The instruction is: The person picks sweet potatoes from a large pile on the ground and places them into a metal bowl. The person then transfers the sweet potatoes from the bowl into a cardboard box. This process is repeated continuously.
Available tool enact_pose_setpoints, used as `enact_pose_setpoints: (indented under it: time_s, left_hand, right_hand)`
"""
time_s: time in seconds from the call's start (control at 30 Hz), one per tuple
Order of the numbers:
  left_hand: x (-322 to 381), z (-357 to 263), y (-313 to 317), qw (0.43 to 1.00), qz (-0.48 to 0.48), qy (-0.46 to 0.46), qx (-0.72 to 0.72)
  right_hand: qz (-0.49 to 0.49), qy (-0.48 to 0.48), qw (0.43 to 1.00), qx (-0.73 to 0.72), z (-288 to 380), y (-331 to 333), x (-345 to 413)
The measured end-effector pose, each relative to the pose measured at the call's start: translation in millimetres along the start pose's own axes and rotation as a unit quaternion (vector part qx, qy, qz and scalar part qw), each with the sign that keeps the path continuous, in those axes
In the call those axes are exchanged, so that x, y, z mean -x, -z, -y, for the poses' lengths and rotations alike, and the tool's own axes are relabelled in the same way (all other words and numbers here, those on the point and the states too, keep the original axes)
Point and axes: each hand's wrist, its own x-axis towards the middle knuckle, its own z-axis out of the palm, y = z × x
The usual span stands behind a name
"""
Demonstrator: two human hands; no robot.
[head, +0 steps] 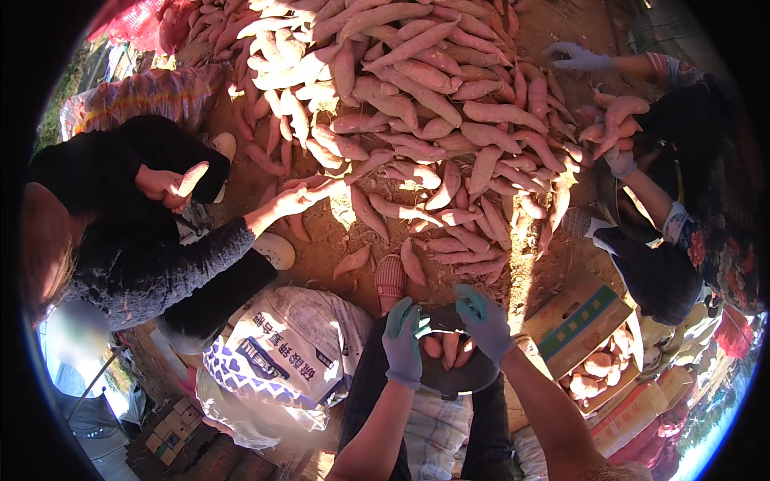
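A black bucket point(460, 380) sits between my knees with several sweet potatoes point(450, 349) inside it. My left hand point(403, 346), in a pale glove with green-coated fingers, is at the bucket's left side. Its fingers are bent and loosely apart, with nothing visible in them. At the right side is my right hand point(484, 318), gloved the same way, its fingers curved and spread without a visible object. Whether either hand touches the rim is hard to tell. Beyond my checkered shoe point(390, 276) rises a large heap of sweet potatoes point(421, 90), partly in bright sun.
To my left stands a filled white woven sack point(289, 343) bearing print. An open cardboard box point(577, 324) with pale tubers is on the right. One person point(174, 264) on the left holds sweet potatoes; another point(680, 198), gloved, sits at the right near gathered sweet potatoes point(619, 120).
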Motion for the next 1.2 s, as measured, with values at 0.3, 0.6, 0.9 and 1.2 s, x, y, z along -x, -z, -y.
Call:
enact_pose_setpoints:
  time_s: [0.3,0.6,0.9,1.2]
  left_hand:
    - [-6,-36,-1,0.997,-0.06,-0.005,-0.038]
    - [-24,-42,24,0.966,-0.08,-0.14,-0.202]
    - [-32,-77,20,0.939,-0.101,0.104,0.311]
    - [-37,-88,5,0.951,-0.039,0.152,0.268]
  right_hand:
    - [0.001,-0.143,0.922,0.36,16,-189,-234]
    - [0.1,-0.141,0.985,-0.008,17,-149,-213]
    - [0.287,0.092,0.937,0.179,109,-62,-163]
    - [-0.081,0.209,0.894,0.387,125,-158,-367]
